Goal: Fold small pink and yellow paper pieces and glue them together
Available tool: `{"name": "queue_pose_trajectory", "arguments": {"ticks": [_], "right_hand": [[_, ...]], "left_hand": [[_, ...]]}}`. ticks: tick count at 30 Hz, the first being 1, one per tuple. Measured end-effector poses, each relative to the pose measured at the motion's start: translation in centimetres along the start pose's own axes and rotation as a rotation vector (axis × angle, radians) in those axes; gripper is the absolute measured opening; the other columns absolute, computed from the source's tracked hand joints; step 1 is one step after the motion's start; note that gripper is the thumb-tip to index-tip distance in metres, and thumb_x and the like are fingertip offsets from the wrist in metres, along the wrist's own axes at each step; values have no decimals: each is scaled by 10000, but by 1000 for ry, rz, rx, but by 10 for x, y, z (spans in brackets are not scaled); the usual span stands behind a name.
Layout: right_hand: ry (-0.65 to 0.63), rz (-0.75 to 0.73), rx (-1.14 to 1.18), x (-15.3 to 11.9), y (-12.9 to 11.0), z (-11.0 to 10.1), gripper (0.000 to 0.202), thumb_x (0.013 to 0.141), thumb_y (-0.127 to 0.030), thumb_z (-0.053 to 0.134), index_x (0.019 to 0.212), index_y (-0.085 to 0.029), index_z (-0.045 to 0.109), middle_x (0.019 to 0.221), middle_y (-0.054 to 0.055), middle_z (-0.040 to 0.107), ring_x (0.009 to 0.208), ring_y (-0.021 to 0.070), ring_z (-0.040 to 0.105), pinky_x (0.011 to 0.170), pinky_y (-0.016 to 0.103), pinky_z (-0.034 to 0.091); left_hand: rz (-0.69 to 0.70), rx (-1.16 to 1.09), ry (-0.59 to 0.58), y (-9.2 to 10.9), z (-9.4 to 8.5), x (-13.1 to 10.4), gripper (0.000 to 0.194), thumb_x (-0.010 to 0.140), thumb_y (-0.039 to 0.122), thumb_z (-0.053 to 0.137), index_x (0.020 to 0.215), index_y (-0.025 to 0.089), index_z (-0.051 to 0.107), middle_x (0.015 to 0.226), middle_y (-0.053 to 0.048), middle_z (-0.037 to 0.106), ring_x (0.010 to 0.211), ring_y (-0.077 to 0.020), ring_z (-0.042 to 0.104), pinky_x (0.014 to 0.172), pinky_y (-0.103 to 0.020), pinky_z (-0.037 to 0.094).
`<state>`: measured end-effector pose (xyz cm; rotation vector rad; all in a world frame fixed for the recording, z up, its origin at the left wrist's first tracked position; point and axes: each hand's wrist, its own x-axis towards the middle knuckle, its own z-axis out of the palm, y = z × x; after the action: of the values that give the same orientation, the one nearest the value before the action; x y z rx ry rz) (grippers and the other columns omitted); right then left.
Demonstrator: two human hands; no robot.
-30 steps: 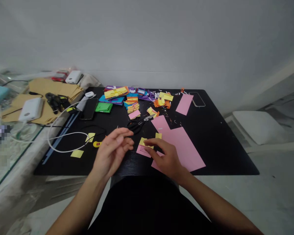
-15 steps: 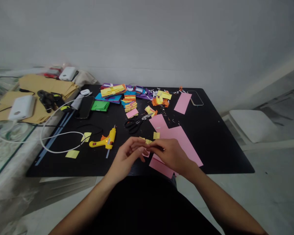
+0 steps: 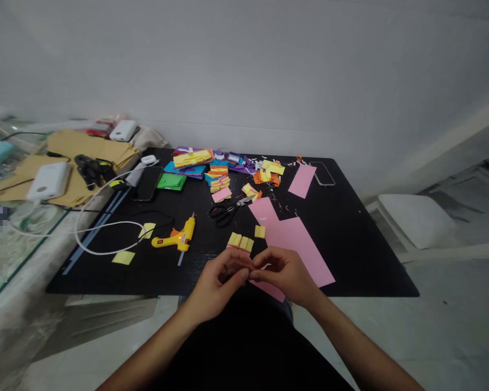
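Note:
My left hand [image 3: 223, 278] and my right hand [image 3: 286, 271] meet at the table's front edge, fingertips pinched together. Whatever lies between those fingertips is too small or hidden to make out. Just beyond them is a row of folded yellow paper pieces [image 3: 240, 241] on a bit of pink paper, partly covered by my left fingers. A single yellow folded piece [image 3: 259, 232] lies to its right. Pink sheets [image 3: 300, 245] spread under and beside my right hand. Black-handled scissors [image 3: 225, 213] rest farther back, and a yellow glue gun [image 3: 175, 239] lies to the left.
Stacks of coloured paper [image 3: 193, 158], a green stack [image 3: 171, 181] and paper scraps [image 3: 270, 172] line the back. A phone [image 3: 147, 183], a white cable [image 3: 78, 231] and yellow notes [image 3: 123, 257] are on the left. A clear phone case [image 3: 323, 174] lies back right.
Both hands have drawn back toward my body, away from the row of yellow folded pieces, which now shows more fully. My head view has shifted slightly.

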<state>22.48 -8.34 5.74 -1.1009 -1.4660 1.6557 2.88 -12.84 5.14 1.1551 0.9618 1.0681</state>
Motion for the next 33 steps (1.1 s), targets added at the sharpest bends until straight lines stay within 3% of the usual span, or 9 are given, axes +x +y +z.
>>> {"name": "queue_pose_trajectory", "arguments": {"ticks": [6, 13, 17, 20, 26, 33], "right_hand": [[88, 48, 76, -2, 7, 4, 284, 636, -349, 951, 785, -193, 767, 777, 25, 766, 720, 180, 740, 711, 308, 619], [17, 130, 130, 1, 9, -2, 290, 607, -303, 967, 710, -181, 724, 697, 0, 722, 607, 128, 664, 617, 261, 556], [17, 145, 148, 2, 12, -4, 308, 618, -324, 962, 694, -180, 700, 691, -7, 701, 587, 120, 637, 586, 256, 532], [4, 141, 121, 0, 13, -4, 287, 643, -324, 951, 722, -187, 711, 685, -12, 697, 611, 125, 644, 626, 265, 548], [15, 89, 87, -7, 24, -4, 255, 668, -332, 935, 747, -200, 732, 867, 26, 756, 865, 184, 716, 810, 313, 578], [-23, 120, 108, -9, 28, -6, 223, 682, -306, 928, 738, -213, 732, 730, -19, 713, 682, 138, 673, 695, 286, 563]], "left_hand": [[18, -44, -1, -8, 3, -8, 200, 959, 314, 675, 1133, 218, 654, 1065, -75, 751, 986, -190, 726, 906, -337, 562], [-15, -133, -7, -15, 8, -15, 188, 953, 276, 679, 1134, 230, 657, 1079, -69, 744, 970, -178, 711, 836, -305, 553], [17, -121, -33, -19, 6, -18, 227, 950, 231, 672, 1176, 237, 660, 1144, -72, 731, 1004, -177, 700, 889, -318, 541], [15, -113, -49, -22, 5, -20, 250, 949, 218, 666, 1199, 236, 654, 1162, -74, 727, 1015, -178, 694, 907, -326, 539], [-5, -68, -47, -32, 5, -29, 289, 962, 231, 654, 1250, 232, 628, 1146, -72, 716, 997, -178, 689, 891, -327, 541], [-36, -16, -53, -38, 4, -35, 309, 969, 239, 645, 1276, 234, 617, 1121, -74, 726, 1002, -189, 687, 899, -350, 532]]}}
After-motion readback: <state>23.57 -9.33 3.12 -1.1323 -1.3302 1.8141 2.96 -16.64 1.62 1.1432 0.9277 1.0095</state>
